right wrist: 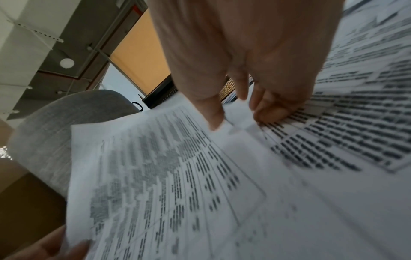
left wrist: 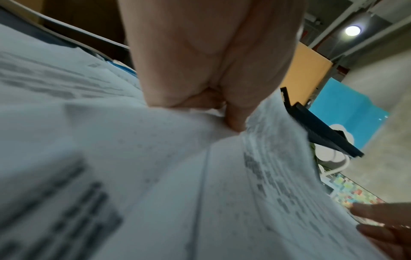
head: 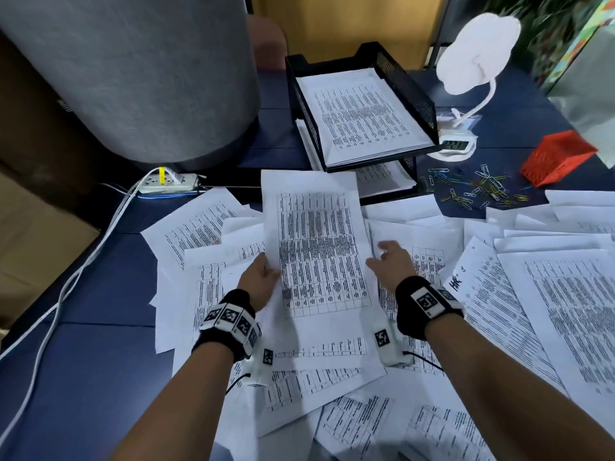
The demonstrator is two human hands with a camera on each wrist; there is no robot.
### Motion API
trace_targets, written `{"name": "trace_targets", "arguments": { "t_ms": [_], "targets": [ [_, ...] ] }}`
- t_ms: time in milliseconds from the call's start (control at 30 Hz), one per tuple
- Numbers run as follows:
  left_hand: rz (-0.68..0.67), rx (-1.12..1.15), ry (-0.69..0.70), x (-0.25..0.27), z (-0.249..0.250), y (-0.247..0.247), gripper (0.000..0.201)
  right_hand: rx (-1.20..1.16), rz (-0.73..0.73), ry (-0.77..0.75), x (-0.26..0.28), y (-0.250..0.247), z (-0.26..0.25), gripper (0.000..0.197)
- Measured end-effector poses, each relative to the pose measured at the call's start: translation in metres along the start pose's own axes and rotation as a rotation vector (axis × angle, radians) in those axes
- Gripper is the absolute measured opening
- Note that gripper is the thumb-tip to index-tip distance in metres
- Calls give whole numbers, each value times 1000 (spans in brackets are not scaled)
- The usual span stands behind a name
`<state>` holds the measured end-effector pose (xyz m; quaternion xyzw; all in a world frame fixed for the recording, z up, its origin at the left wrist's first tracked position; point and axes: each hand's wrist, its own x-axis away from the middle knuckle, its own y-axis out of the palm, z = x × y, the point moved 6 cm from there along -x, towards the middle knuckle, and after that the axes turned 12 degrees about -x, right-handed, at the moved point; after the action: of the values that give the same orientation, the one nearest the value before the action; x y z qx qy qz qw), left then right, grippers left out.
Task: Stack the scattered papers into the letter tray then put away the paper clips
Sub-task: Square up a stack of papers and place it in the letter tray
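My left hand (head: pixel 268 272) pinches the left edge of a printed sheet (head: pixel 316 247) and holds it lifted over the scattered papers (head: pixel 549 294). In the left wrist view, the thumb and fingers of my left hand (left wrist: pixel 222 112) are closed on that sheet (left wrist: pixel 177 176). My right hand (head: pixel 379 256) is at the sheet's right edge with its fingers spread. In the right wrist view, my right hand (right wrist: pixel 238 114) has its thumb over the sheet (right wrist: pixel 166 167) and its fingertips on a paper below. The black mesh letter tray (head: pixel 411 84) stands behind, with papers in both tiers. Coloured paper clips (head: pixel 479 191) lie right of it.
A red mesh box (head: pixel 559 158) lies tipped beside the clips. A white desk lamp (head: pixel 476 54) stands right of the tray. A grey chair back (head: pixel 133 78) rises at the left, with a power strip (head: pixel 166 183) and white cables (head: pixel 66 287) below it.
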<state>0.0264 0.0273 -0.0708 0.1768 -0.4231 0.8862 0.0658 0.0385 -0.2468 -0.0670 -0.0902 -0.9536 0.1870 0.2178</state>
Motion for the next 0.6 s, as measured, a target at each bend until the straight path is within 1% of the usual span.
{"name": "trace_targets", "arguments": {
  "t_ms": [33, 67, 133, 200, 267, 300, 367, 433, 467, 500, 533, 600],
  "targets": [
    [18, 57, 13, 2, -1, -3, 16, -67, 31, -17, 2, -3, -2, 54],
    [36, 113, 20, 2, -5, -6, 17, -137, 41, -34, 4, -3, -6, 57],
    [78, 232, 37, 5, -8, -13, 15, -242, -17, -33, 10, 2, -12, 50],
    [118, 349, 53, 11, -8, -21, 7, -309, -89, 13, 14, 9, -16, 39],
    [120, 476, 48, 16, -12, -25, 18, -367, -132, 37, 16, 17, -21, 27],
    [116, 525, 12, 16, -20, -25, 27, -382, -150, 45, 16, 21, -23, 28],
    [96, 503, -123, 15, -33, -23, 49, -376, -184, 68, 18, 30, -25, 41],
    [33, 289, -249, 13, -44, -20, 72, -333, -233, 47, 22, 40, -29, 61],
    [16, 168, -289, 14, -46, -19, 76, -298, -264, 25, 25, 46, -31, 73],
    [25, 122, -302, 16, -46, -18, 73, -258, -286, 2, 26, 51, -31, 79],
    [44, 141, -297, 17, -45, -18, 67, -222, -297, -13, 29, 53, -32, 76],
    [89, 201, -246, 20, -42, -17, 58, -187, -286, -45, 32, 55, -33, 63]
  ]
}}
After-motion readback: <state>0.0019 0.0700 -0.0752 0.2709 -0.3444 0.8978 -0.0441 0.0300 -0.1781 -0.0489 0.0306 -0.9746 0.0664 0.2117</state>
